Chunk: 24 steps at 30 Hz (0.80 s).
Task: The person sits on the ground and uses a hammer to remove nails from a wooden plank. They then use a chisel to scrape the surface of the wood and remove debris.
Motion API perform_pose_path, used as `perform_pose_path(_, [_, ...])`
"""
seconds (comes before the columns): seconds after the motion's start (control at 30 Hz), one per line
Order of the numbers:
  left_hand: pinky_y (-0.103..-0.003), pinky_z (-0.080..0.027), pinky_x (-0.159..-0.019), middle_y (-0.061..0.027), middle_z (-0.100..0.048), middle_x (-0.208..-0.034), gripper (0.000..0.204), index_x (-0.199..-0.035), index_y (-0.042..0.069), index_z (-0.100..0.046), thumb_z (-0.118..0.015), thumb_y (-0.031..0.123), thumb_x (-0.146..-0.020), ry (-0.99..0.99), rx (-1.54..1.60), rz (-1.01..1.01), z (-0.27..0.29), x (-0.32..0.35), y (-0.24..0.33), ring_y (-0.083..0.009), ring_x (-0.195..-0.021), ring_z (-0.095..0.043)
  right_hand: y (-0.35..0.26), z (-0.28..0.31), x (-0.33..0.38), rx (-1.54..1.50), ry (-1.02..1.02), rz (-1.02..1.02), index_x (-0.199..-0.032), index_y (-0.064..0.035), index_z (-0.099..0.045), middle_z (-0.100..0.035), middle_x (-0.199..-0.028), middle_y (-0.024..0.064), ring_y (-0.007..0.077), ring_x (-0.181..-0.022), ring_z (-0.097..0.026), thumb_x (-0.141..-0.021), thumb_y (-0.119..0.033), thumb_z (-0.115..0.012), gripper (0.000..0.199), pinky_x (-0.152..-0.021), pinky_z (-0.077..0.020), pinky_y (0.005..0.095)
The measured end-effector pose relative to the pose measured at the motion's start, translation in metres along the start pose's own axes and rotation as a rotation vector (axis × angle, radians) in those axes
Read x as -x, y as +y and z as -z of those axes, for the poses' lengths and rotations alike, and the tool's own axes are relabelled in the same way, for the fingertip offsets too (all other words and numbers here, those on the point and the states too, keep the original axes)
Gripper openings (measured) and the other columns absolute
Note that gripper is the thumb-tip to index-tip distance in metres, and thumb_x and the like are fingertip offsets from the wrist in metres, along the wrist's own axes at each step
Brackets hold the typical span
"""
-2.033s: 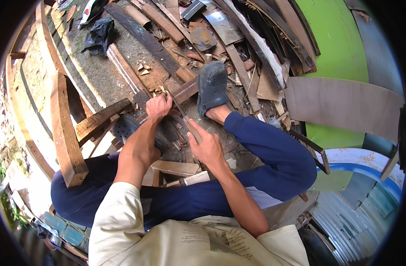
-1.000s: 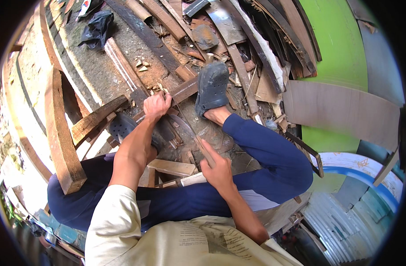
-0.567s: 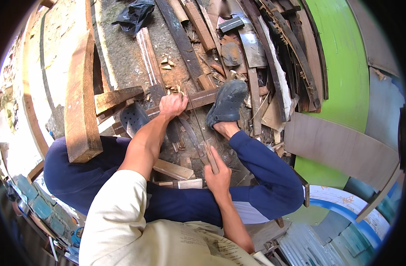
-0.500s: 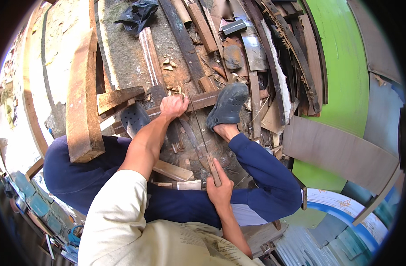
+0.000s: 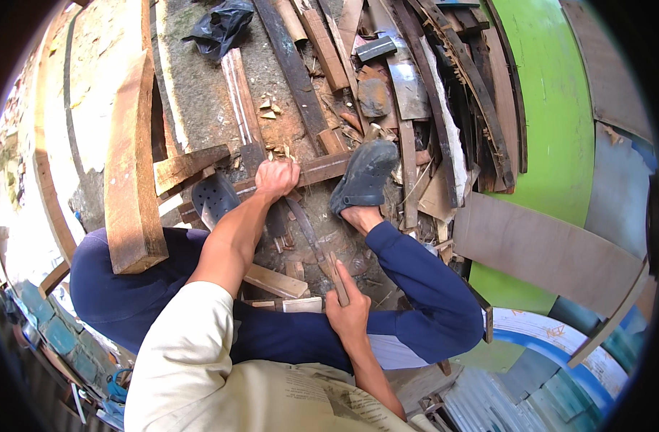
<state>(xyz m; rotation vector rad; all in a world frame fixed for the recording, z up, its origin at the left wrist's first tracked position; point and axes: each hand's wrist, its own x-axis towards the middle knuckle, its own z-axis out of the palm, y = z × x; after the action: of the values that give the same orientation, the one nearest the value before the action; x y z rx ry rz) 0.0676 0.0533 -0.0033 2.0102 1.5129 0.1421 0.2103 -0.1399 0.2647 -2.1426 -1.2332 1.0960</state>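
My right hand (image 5: 348, 311) is closed around the wooden handle (image 5: 337, 279) of a long, thin tool. Its blade is hard to make out, and a dark curved strip (image 5: 306, 227) lies beyond the handle. Farther forward, my left hand (image 5: 277, 179) makes a fist at a brown wooden batten (image 5: 322, 168) that lies crosswise; what its fingers hold is hidden. Against the batten's right part rests my foot in a dark clog (image 5: 365, 176). The other clog (image 5: 214, 196) is left of my left hand. Small wood chips (image 5: 270, 108) lie beyond the batten.
A thick timber beam (image 5: 135, 165) stretches forward over my left leg. Old planks and scraps (image 5: 445, 108) are heaped at the far right, beside a green panel (image 5: 553, 108). Short wood blocks (image 5: 275, 281) lie between my legs. A black plastic bag (image 5: 220, 29) sits at the back.
The view has shifted slightly. The long, thin blade that ran from the handle to near my left hand no longer shows distinctly. Both hands keep nearly the same places.
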Motion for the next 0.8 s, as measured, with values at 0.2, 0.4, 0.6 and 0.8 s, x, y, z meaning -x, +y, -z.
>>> perform_pose_path(0.2, [-0.048, -0.054, -0.071, -0.0212, -0.066, -0.067, 0.040, -0.076, 0.005, -0.066, -0.044, 0.028, -0.099, 0.039, -0.018, -0.008, 0.003, 0.005, 0.007, -0.0373, -0.062, -0.067, 0.014, -0.038, -0.085, -0.102, -0.003, -0.052, -0.141, -0.0116, -0.057, -0.067, -0.091, 0.0310, 0.0401, -0.073, -0.069, -0.082, -0.006, -0.059, 0.059, -0.069, -0.0531, 0.0435])
perform_pose_path(0.4, [-0.047, -0.052, -0.071, -0.0202, -0.065, -0.065, 0.041, -0.076, 0.005, -0.066, -0.042, 0.029, -0.100, 0.047, 0.000, -0.001, 0.000, -0.001, 0.004, -0.0369, -0.061, -0.066, -0.002, 0.008, -0.003, -0.003, -0.053, -0.077, -0.138, -0.0086, -0.058, -0.069, -0.100, 0.0291, 0.0372, -0.085, -0.072, -0.081, -0.003, -0.059, 0.057, -0.076, -0.0545, 0.0392])
perform_pose_path(0.6, [-0.048, -0.050, -0.082, -0.0211, -0.069, -0.074, 0.045, -0.076, 0.005, -0.069, -0.041, 0.031, -0.100, 0.008, -0.016, 0.030, 0.007, -0.001, 0.011, -0.0359, -0.069, -0.068, 0.021, -0.024, -0.080, -0.072, -0.057, -0.045, -0.140, -0.0121, -0.057, -0.069, -0.096, 0.0288, 0.0396, -0.085, -0.072, -0.080, -0.003, -0.060, 0.060, -0.076, -0.0551, 0.0424])
perform_pose_path(0.8, [-0.046, -0.050, -0.081, -0.0212, -0.069, -0.073, 0.047, -0.076, 0.004, -0.069, -0.040, 0.032, -0.100, 0.042, -0.035, 0.006, -0.003, 0.000, 0.001, -0.0366, -0.069, -0.068, -0.003, 0.017, -0.004, -0.021, -0.049, -0.033, -0.137, -0.0039, -0.059, -0.071, -0.103, 0.0267, 0.0314, -0.084, -0.075, -0.080, 0.001, -0.057, 0.058, -0.077, -0.0559, 0.0356])
